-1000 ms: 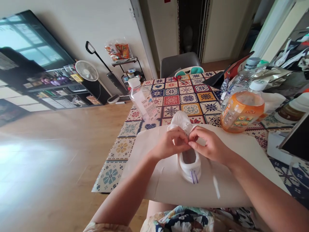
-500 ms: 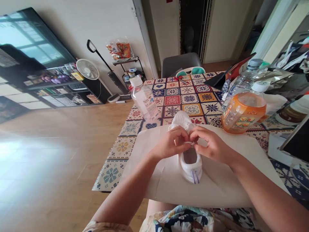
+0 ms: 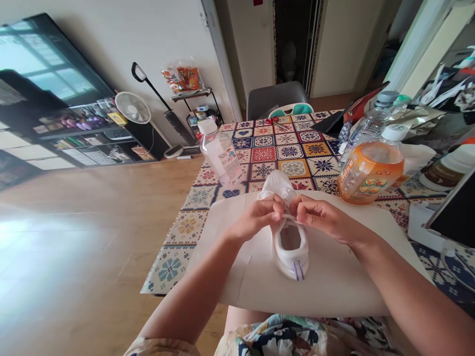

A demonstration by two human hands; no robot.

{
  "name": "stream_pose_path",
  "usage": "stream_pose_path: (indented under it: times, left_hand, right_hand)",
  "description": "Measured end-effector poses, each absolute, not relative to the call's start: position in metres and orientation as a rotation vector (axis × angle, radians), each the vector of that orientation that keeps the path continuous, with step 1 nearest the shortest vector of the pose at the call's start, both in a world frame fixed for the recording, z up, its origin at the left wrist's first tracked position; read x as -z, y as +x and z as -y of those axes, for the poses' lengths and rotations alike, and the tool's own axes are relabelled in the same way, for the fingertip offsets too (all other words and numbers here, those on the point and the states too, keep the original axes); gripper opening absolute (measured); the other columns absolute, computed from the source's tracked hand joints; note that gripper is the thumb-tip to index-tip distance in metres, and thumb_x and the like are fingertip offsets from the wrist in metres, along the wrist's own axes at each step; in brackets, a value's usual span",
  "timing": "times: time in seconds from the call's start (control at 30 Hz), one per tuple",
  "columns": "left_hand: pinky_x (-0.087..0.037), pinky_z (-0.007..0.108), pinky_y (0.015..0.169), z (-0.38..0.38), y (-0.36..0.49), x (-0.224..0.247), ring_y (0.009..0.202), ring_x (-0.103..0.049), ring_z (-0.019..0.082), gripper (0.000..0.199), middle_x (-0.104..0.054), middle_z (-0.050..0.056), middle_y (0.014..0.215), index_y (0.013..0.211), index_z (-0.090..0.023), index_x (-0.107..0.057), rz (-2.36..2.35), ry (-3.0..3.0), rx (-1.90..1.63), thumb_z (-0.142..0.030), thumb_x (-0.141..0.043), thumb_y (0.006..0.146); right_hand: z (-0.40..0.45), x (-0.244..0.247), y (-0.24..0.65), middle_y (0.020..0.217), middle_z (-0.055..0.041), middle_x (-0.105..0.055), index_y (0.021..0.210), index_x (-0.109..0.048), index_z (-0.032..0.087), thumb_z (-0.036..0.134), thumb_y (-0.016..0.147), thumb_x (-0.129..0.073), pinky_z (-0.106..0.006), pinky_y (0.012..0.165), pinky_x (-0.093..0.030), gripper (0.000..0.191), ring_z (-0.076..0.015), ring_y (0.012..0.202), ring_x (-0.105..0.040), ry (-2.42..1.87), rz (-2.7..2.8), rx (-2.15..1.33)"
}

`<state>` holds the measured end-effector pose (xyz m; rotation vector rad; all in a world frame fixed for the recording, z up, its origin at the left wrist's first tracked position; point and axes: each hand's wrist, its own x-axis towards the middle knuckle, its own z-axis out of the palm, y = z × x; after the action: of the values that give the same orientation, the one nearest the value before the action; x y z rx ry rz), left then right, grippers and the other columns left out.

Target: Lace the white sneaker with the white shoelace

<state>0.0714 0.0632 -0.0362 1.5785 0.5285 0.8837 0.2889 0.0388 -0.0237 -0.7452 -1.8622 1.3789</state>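
A white sneaker [image 3: 292, 256] stands on a pale mat [image 3: 256, 282], its toe pointing away from me and its heel, with two purple stripes, towards me. Over its lacing my left hand [image 3: 262, 216] pinches a white shoelace [image 3: 288, 216] from the left. My right hand [image 3: 315, 215] pinches the lace from the right, so a short stretch runs between the fingertips. The shoe's opening shows below the hands. Part of the tongue and lacing is hidden behind my fingers.
A clear bottle with a white cap [image 3: 221, 155] stands beyond the mat to the left. On the right are an orange bottle [image 3: 371, 173], a clear plastic bottle [image 3: 378, 116] and a dark screen [image 3: 456, 210]. Red scissors [image 3: 276, 122] lie at the table's far end.
Both hands have moved slightly apart, and the lace between them is pulled straighter. The fingertips sit a little higher over the shoe. The shoe stays in place.
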Motion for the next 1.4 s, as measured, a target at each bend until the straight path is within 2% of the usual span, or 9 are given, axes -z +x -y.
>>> stream_pose_path:
  times: [0.3,0.5,0.67,0.8,0.9,1.03,1.17,1.33,1.4]
  left_hand:
    - [-0.042,0.033,0.062,-0.073,0.06,0.027,0.066,-0.042,0.015,0.06,-0.035,0.0,0.07,0.058,-0.02,-0.035,-0.597,1.177,-1.369,-0.07,-0.065,0.072]
    - [-0.043,0.031,0.062,-0.078,0.049,0.019,0.066,-0.041,0.015,0.048,-0.036,0.0,0.073,0.068,-0.025,-0.052,-0.585,1.103,-1.621,-0.071,-0.062,0.077]
    - [-0.044,0.03,0.062,-0.076,0.042,0.018,0.062,-0.039,0.013,0.048,-0.039,0.0,0.072,0.076,-0.027,-0.062,-0.678,1.195,-1.643,-0.072,-0.049,0.085]
    - [-0.041,0.024,0.051,-0.071,0.047,0.024,0.05,-0.034,0.008,0.036,-0.034,-0.005,0.062,0.07,-0.025,-0.063,-0.496,1.253,-1.475,-0.059,-0.067,0.082]
    - [-0.038,0.021,0.046,-0.063,0.062,0.031,0.044,-0.039,0.004,0.028,-0.042,-0.006,0.056,0.068,-0.021,-0.067,-0.411,1.254,-1.199,-0.045,-0.082,0.071]
    - [-0.036,0.018,0.043,-0.052,0.081,0.035,0.047,-0.052,0.006,0.036,-0.057,-0.003,0.061,0.089,-0.016,-0.077,-0.571,1.136,-0.939,-0.039,-0.089,0.063]
    - [-0.036,0.017,0.04,-0.049,0.084,0.032,0.048,-0.055,0.008,0.051,-0.061,-0.002,0.063,0.106,-0.017,-0.075,-0.611,1.117,-0.928,-0.036,-0.09,0.062]
    - [-0.044,0.018,0.042,-0.046,0.087,0.032,0.048,-0.059,0.009,0.048,-0.063,-0.003,0.063,0.105,-0.018,-0.071,-0.658,1.17,-1.031,-0.035,-0.089,0.064]
    - [-0.044,0.018,0.04,-0.044,0.09,0.033,0.048,-0.059,0.009,0.048,-0.063,-0.004,0.062,0.105,-0.018,-0.069,-0.679,1.178,-1.084,-0.035,-0.088,0.064]
  right_hand:
    - [-0.041,0.013,0.313,0.089,-0.0047,-0.052,0.075,-0.056,0.02,0.059,0.094,-0.053,-0.034,0.077,-0.047,0.043,-0.0187,0.083,-0.05,-0.6,1.896,-1.53]
    - [-0.048,0.021,0.313,0.073,-0.0012,-0.043,0.069,-0.047,0.023,0.06,0.092,-0.053,-0.037,0.073,-0.047,0.044,-0.0194,0.074,-0.048,-0.554,1.574,-1.495]
    - [-0.055,0.012,0.319,0.066,0.0028,-0.024,0.07,-0.033,0.025,0.058,0.089,-0.051,-0.038,0.064,-0.045,0.042,-0.0173,0.058,-0.034,-0.707,1.354,-1.284]
    - [-0.058,0.012,0.319,0.065,0.0038,-0.021,0.075,-0.036,0.026,0.056,0.093,-0.046,-0.03,0.05,-0.037,0.036,-0.0154,0.053,-0.028,-0.742,1.317,-1.099]
    - [-0.052,0.022,0.304,0.061,0.0048,-0.029,0.081,-0.046,0.027,0.055,0.093,-0.052,-0.025,0.044,-0.03,0.032,-0.0132,0.05,-0.03,-0.781,1.295,-0.938]
    - [-0.034,0.036,0.278,0.067,0.0019,-0.054,0.087,-0.059,0.023,0.044,0.096,-0.057,-0.024,0.053,-0.04,0.023,-0.0124,0.057,-0.049,-0.863,1.517,-0.71]
    - [-0.025,0.039,0.267,0.075,-0.001,-0.066,0.091,-0.063,0.022,0.03,0.097,-0.055,-0.025,0.061,-0.047,0.012,-0.0136,0.064,-0.059,-0.794,1.791,-0.577]
    - [-0.023,0.036,0.268,0.085,-0.004,-0.072,0.102,-0.065,0.021,0.028,0.094,-0.059,-0.023,0.05,-0.046,0.012,-0.0131,0.061,-0.061,-0.776,1.804,-0.706]
    - [-0.023,0.035,0.268,0.087,-0.0048,-0.073,0.101,-0.067,0.021,0.029,0.094,-0.061,-0.023,0.054,-0.049,0.012,-0.0144,0.066,-0.065,-0.754,1.777,-0.717]
